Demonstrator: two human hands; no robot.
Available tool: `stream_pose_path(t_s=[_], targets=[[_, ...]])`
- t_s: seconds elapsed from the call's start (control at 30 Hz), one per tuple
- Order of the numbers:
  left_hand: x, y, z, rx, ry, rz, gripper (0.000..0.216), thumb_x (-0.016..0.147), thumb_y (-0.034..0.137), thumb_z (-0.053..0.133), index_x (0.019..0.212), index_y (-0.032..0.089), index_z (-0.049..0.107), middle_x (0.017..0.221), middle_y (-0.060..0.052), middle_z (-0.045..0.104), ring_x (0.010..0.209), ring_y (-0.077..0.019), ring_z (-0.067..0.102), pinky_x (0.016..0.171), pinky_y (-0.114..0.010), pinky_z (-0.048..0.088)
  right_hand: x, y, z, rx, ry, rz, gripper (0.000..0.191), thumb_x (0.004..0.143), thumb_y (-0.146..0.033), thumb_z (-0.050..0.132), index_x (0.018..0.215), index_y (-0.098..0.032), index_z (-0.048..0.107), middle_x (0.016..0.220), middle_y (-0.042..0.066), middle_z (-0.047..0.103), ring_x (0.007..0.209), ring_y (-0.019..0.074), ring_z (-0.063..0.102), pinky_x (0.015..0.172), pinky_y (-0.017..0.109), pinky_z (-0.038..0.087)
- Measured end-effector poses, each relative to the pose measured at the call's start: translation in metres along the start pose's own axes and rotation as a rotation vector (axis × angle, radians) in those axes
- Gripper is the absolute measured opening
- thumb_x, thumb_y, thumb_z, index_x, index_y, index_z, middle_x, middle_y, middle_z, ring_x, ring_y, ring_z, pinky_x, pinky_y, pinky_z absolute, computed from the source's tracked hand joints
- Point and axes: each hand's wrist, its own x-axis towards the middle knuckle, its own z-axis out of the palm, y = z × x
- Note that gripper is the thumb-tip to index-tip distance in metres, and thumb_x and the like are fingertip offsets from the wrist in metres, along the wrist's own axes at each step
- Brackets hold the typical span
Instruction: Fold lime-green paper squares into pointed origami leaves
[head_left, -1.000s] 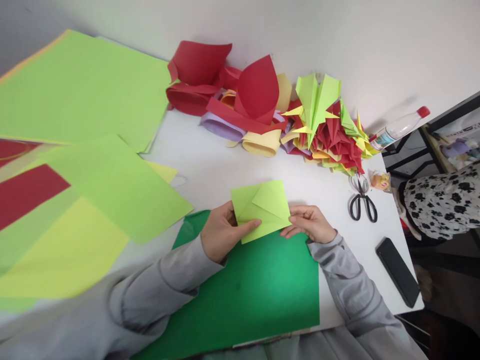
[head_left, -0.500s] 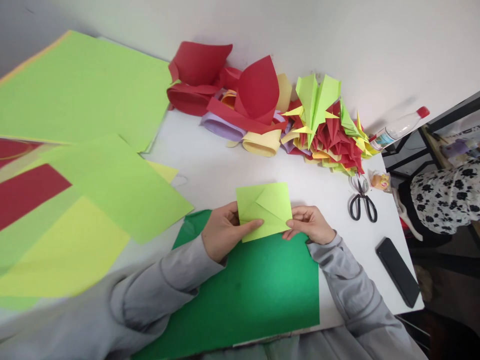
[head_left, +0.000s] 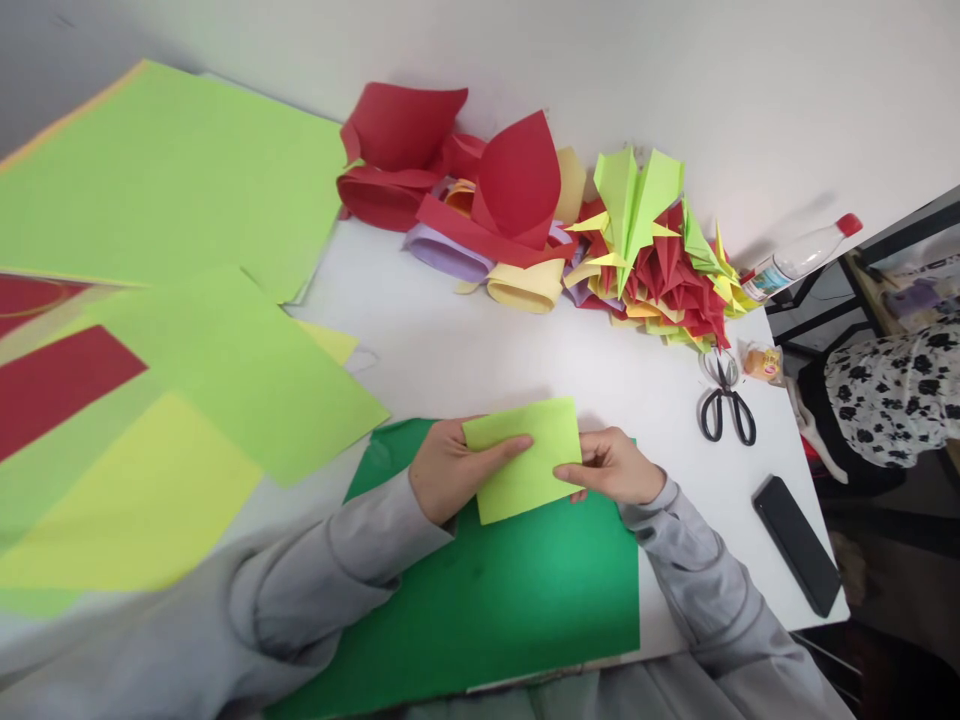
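Observation:
A folded piece of light green paper (head_left: pixel 529 470) is held up between both hands, its plain face towards me. My left hand (head_left: pixel 457 468) pinches it along the left side, thumb flat on the front and fingers hidden behind. At its lower right edge, my right hand (head_left: pixel 611 466) grips it between thumb and fingers. Beneath the hands lies a large dark green sheet (head_left: pixel 525 590) on the white table.
Coloured sheets (head_left: pixel 300 400) spread over the left side. Curled red paper (head_left: pixel 517 180) and a pile of folded paper shapes (head_left: pixel 667 270) lie along the wall. Scissors (head_left: pixel 726 405), a bottle (head_left: pixel 799 258) and a black case (head_left: pixel 796 545) are at the right.
The folded paper has been turned so its plain face shows instead of the side with the diagonal flap. Both hands keep hold of it, and the right hand sits slightly lower.

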Motion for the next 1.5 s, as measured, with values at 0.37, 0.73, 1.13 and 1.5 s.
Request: stream_pose_path(t_s=[0.37, 0.73, 1.13, 1.5], targets=[[-0.001, 0.006, -0.002, 0.14, -0.345, -0.006, 0.03, 0.07, 0.046, 0.069, 0.055, 0.019, 0.069, 0.049, 0.0, 0.063, 0.044, -0.0161, 0.057, 0.042, -0.025, 0.045, 0.004, 0.003, 0.008, 0.032, 0.221, -0.134, 0.03, 0.061, -0.041, 0.081, 0.074, -0.017, 0.067, 0.06, -0.003, 0.065, 0.049, 0.0082, 0.056, 0.048, 0.02, 0.047], [0.013, -0.012, -0.013, 0.286, -0.061, 0.417, 0.062, 0.056, 0.036, 0.083, 0.111, 0.017, 0.063, 0.093, -0.006, 0.066, 0.075, -0.0175, 0.058, 0.068, -0.032, 0.052, 0.004, 0.003, 0.003, -0.081, 0.543, -0.246, 0.024, 0.065, -0.037, 0.078, 0.075, -0.018, 0.068, 0.063, 0.0, 0.068, 0.053, 0.0107, 0.058, 0.052, 0.022, 0.047], [0.016, -0.011, -0.017, 0.482, -0.14, 0.505, 0.031, 0.078, 0.032, 0.063, 0.103, 0.015, 0.065, 0.069, 0.0, 0.062, 0.055, -0.0101, 0.052, 0.051, -0.022, 0.046, 0.002, 0.004, 0.002, -0.166, 0.407, -0.259, 0.032, 0.071, -0.043, 0.071, 0.092, -0.019, 0.066, 0.054, -0.005, 0.057, 0.045, 0.0085, 0.047, 0.045, 0.021, 0.038], [0.018, -0.008, -0.018, 0.7, -0.242, 0.708, 0.018, 0.085, 0.023, 0.052, 0.085, 0.015, 0.068, 0.071, -0.002, 0.063, 0.058, -0.0103, 0.055, 0.055, -0.02, 0.045, 0.003, 0.006, 0.003, -0.722, 0.444, -0.48, 0.01, 0.076, -0.023, 0.066, 0.069, -0.02, 0.06, 0.065, 0.0, 0.06, 0.065, 0.014, 0.053, 0.061, 0.027, 0.044]])
